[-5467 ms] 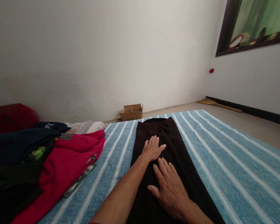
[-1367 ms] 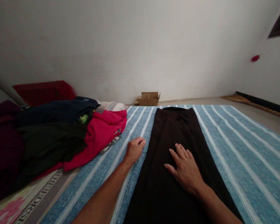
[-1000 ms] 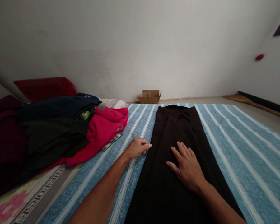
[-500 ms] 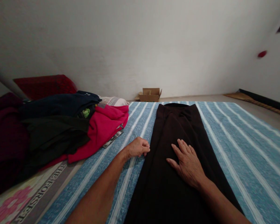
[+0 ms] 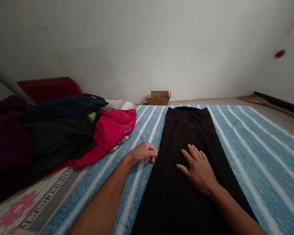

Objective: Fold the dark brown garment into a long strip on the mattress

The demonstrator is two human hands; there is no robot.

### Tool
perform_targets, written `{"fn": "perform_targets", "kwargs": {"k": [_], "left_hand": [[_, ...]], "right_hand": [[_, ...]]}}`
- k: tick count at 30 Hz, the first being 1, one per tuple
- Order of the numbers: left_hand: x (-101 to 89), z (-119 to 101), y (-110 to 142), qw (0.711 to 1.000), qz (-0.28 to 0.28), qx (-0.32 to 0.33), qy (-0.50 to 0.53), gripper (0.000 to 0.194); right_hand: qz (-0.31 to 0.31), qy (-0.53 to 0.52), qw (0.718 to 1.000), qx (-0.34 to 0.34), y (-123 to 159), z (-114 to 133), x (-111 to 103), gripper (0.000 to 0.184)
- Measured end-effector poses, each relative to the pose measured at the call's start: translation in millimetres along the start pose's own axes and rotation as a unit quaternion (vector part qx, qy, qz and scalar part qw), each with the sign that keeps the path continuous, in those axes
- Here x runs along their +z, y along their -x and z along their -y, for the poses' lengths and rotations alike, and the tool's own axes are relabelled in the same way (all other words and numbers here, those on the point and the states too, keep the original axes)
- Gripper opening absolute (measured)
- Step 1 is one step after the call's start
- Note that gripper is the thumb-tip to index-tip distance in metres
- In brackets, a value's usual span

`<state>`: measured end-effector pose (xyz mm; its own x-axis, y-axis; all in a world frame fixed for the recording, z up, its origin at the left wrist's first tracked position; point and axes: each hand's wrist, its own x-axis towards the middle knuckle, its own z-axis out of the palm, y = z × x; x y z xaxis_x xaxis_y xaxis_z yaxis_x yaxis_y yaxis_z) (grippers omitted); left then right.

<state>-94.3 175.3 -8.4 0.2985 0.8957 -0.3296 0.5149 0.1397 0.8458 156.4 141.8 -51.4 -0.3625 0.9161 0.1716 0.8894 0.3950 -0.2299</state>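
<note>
A long dark brown garment with a waistband (image 5: 171, 182) lies flat on a blue striped bedsheet (image 5: 237, 143). Its waist end points away from me, and whether it is trousers or a skirt I cannot tell. My left hand (image 5: 144, 152) is closed at the garment's left edge, fingers curled and bent down; the fabric between the fingertips is mostly hidden. Palm down on the middle of the garment rests my right hand (image 5: 198, 169), open, with fingers stretched and thumb apart.
To the left is a heap of clothes: a bright pink garment (image 5: 112, 130), a dark green one (image 5: 61, 133), a navy one (image 5: 56, 109) and a purple one (image 5: 9, 143). Behind the bed, a cardboard box (image 5: 159, 98) stands by the white wall (image 5: 137, 49).
My left fingers have loosened slightly from a tight pinch at the garment's edge. The right hand stays almost where it was. The view has shifted slightly.
</note>
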Motion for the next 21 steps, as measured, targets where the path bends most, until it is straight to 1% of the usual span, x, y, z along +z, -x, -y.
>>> {"fn": "perform_targets", "kwargs": {"k": [3,6,10,12,17,21], "left_hand": [[0.1,0.9,0.1,1.000,-0.004,0.006,0.018,0.016],[-0.7,2.4,-1.6,0.999,-0.031,0.009,0.025,0.017],[-3.1,4.7,-4.9,0.993,-0.111,0.027,0.007,0.020],[-3.7,6.0,-6.2,0.990,-0.141,0.033,0.004,0.019],[-2.3,8.6,-9.1,0.985,-0.169,0.026,0.014,0.011],[-2.5,9.9,-11.0,0.982,-0.184,0.025,0.019,0.013]], "right_hand": [[0.000,0.003,1.000,-0.001,0.4,-1.2,-0.1,0.064],[0.002,0.006,1.000,-0.001,0.5,-2.1,-0.8,0.064],[0.007,0.011,1.000,-0.001,0.6,-2.4,-1.9,0.064],[0.008,0.013,1.000,-0.002,0.7,-2.2,-2.5,0.064],[0.005,0.011,1.000,-0.001,1.2,-1.8,-3.3,0.063],[-0.002,0.005,1.000,-0.003,0.7,-1.4,-2.8,0.064]]}}
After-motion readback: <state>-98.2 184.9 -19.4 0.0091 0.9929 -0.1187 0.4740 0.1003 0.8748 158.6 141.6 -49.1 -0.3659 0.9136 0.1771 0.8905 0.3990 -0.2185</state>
